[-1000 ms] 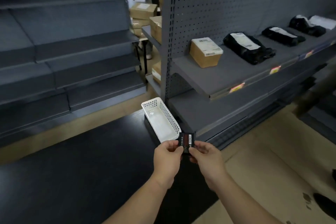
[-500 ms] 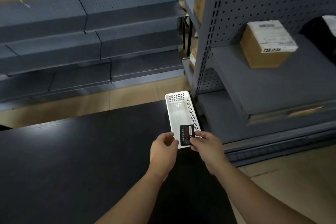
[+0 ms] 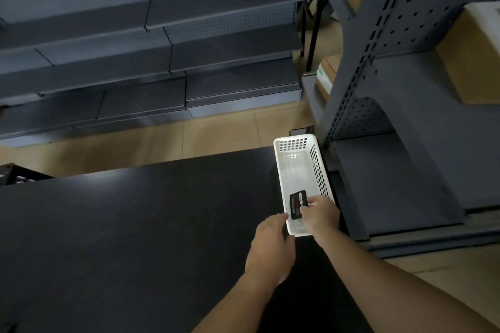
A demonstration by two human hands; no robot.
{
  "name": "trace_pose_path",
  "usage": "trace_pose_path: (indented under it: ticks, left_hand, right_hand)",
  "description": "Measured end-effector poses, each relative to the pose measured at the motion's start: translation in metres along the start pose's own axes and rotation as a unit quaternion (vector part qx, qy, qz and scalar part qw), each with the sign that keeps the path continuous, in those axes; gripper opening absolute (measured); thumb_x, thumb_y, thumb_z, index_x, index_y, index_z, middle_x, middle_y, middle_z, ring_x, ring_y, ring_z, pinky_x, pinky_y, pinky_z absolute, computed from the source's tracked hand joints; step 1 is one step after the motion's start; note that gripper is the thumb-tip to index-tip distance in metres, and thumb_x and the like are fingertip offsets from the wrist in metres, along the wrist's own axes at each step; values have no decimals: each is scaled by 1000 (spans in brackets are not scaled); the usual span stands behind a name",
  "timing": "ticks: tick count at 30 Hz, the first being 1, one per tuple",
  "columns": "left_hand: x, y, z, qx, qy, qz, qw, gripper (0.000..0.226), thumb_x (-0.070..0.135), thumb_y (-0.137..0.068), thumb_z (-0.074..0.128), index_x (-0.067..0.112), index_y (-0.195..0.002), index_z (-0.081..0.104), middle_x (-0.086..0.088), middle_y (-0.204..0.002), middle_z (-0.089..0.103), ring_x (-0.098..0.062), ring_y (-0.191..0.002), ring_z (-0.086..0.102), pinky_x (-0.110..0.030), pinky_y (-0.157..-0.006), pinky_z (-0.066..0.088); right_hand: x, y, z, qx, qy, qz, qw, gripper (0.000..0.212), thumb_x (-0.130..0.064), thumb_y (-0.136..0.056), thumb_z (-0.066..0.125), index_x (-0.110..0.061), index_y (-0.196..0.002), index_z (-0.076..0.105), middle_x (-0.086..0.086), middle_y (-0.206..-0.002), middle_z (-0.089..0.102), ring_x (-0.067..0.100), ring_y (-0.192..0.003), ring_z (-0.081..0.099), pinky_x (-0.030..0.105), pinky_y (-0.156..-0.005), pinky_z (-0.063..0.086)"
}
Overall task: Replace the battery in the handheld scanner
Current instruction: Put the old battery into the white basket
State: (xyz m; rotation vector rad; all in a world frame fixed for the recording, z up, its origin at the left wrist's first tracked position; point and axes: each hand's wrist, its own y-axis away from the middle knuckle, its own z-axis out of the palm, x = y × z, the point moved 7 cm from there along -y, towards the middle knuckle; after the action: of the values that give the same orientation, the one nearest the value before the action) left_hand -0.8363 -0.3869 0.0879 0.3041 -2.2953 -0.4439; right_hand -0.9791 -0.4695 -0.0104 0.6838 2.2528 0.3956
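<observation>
My right hand point(image 3: 320, 217) pinches a flat black battery point(image 3: 297, 205) with a red and white label, holding it over the near end of a white perforated basket point(image 3: 300, 167). The basket stands at the right edge of a black table point(image 3: 135, 224). Just left of the basket's near end hovers my left hand point(image 3: 272, 247), fingers loosely curled with nothing in them. No scanner is in sight.
A grey metal shelf unit point(image 3: 392, 170) stands right beside the table, with cardboard boxes point(image 3: 470, 62) on its shelves. Another grey shelf rack point(image 3: 151, 62) stands across a tan floor aisle beyond the table.
Both hands held the battery at first; my left hand has let go and dropped back. My right hand has carried the battery over the basket. The view has tilted down and left.
</observation>
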Motion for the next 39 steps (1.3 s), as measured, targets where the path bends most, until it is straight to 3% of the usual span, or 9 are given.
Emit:
trace_pose_path:
  ticks: [2, 4, 7, 11, 18, 25, 30, 36, 39]
  left_hand:
    - [-5, 0, 0, -12, -17, -2, 1000, 38, 18, -100, 56, 30, -136, 56, 19, -128, 55, 16, -100, 48, 7, -73, 31]
    - [-10, -1, -1, -16, -31, 1, 999, 46, 19, -101, 56, 28, -145, 49, 12, -145, 50, 2, -131, 44, -7, -97, 31]
    - [-11, -2, -2, -32, -70, 7, 997, 52, 22, -102, 54, 24, -152, 39, 6, -157, 40, -10, -147, 31, -26, -117, 29]
    - [-5, -2, -2, -37, -114, 32, 992, 48, 20, -103, 51, 20, -150, 41, 5, -155, 41, -12, -144, 32, -25, -116, 28]
    - [3, 3, 1, -50, -126, 32, 990, 45, 18, -101, 52, 20, -146, 45, 4, -152, 45, -15, -142, 36, -28, -114, 33]
    - [12, 24, -8, -54, -168, 19, 984, 48, 20, -102, 52, 17, -148, 41, 0, -152, 44, -19, -142, 38, -32, -113, 35]
    - [12, 47, -33, -29, -208, -2, 978, 46, 22, -101, 53, 16, -146, 43, -4, -148, 48, -23, -134, 47, -35, -107, 43]
    - [-2, 82, -92, 49, -247, -20, 968, 34, 24, -99, 53, 15, -132, 51, -6, -133, 56, -27, -118, 55, -40, -97, 49]
    - [-23, 110, -125, 91, -258, -42, 961, 36, 25, -99, 53, 14, -133, 50, -7, -134, 55, -29, -121, 54, -41, -99, 47]
  right_hand:
    - [3, -2, 5, 4, 18, 3, 1000, 31, -6, -88, 65, -11, -117, 72, 8, -122, 70, 29, -113, 65, 31, -88, 51]
    - [6, -3, 9, 6, 15, 14, 1000, 30, -3, -88, 64, -11, -115, 71, 8, -119, 70, 29, -110, 65, 32, -85, 52]
    - [9, -6, 13, 3, 26, 28, 999, 27, -2, -87, 64, -10, -113, 70, 10, -113, 71, 30, -103, 67, 32, -77, 52]
    - [10, -9, 16, -7, 39, 34, 999, 26, -4, -85, 64, -11, -109, 71, 10, -108, 72, 30, -99, 68, 35, -78, 57]
    - [2, -3, 11, -57, 82, 16, 995, 23, -11, -86, 64, -4, -107, 70, 12, -104, 73, 31, -96, 69, 28, -65, 47]
    - [-12, 29, -24, -73, 106, -83, 988, 37, -13, -90, 58, -15, -128, 62, 7, -126, 64, 27, -111, 63, 27, -73, 47]
    - [-49, 75, -49, -95, 209, -240, 943, 28, -16, -88, 58, -14, -116, 63, 7, -108, 63, 23, -92, 62, 36, -79, 57]
    - [-107, 153, -54, -91, 324, -377, 863, 36, -20, -92, 58, -14, -127, 58, 7, -117, 58, 27, -107, 59, 37, -85, 54]
    - [-132, 200, -40, -92, 374, -428, 818, 44, -17, -91, 61, -16, -134, 53, 6, -126, 56, 28, -113, 57, 38, -89, 53]
